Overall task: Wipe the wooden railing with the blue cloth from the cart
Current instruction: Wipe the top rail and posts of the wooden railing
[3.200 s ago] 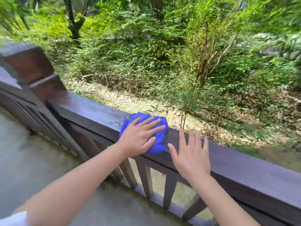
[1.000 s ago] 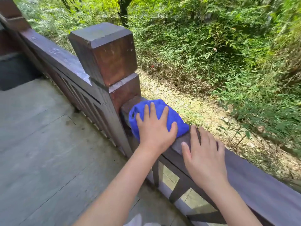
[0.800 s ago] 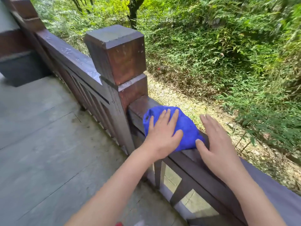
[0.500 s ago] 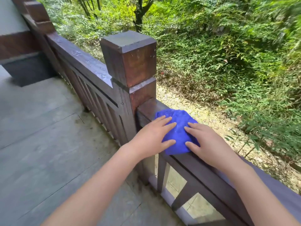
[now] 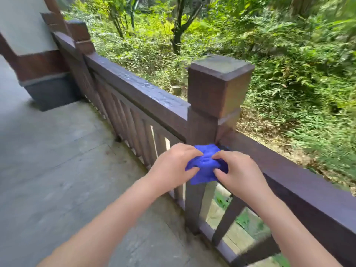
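Observation:
The blue cloth (image 5: 205, 164) is bunched between both hands, just in front of the square wooden post (image 5: 215, 93) and off the rail top. My left hand (image 5: 173, 164) pinches its left side and my right hand (image 5: 238, 170) pinches its right side. The dark wooden railing (image 5: 289, 170) runs down to the right from the post, and another stretch of railing (image 5: 138, 93) runs up to the left. The cart is out of view.
A grey plank floor (image 5: 57, 160) lies to the left of the railing. A wall base with a dark plinth (image 5: 44, 81) stands at the far left. Bushes and trees (image 5: 269, 54) and leaf-strewn ground lie beyond the railing.
The cloth has come off the rail top. Both hands, which lay flat on it, now pinch it bunched in front of the post. The view has swung left.

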